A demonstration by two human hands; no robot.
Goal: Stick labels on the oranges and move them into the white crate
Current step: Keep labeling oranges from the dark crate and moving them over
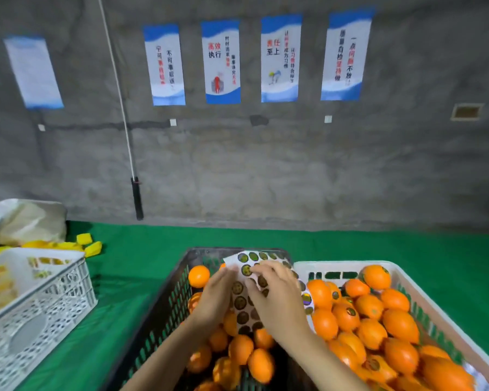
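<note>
Two bare hands meet over a white sheet of round dark labels [247, 289], held above the dark plastic crate [164, 309] of unlabelled oranges [239, 348]. The left hand [216, 296] covers the sheet's left edge with its grip closed on it. The right hand [277, 299] lies across the sheet's right half, fingertips [259, 273] pressed to one label; whether that grip pinches the label or only touches it I cannot tell. Much of the sheet is hidden under both hands, so its labels cannot be counted. Just beside the dark crate on the right, touching it, stands the white plastic crate [342, 266], heaped with oranges carrying dark stickers [370, 307]; its near end is cut off by the frame, as is the dark crate's. One more white perforated crate [43, 303] sits well apart at the left, partly out of view, with blurred yellow pieces [89, 244] behind it. Four blue-and-white posters [281, 57] hang on the grey wall, plus a fifth blurred one at far left. Bare green desk cloth [350, 244] lies open behind the crates.
</note>
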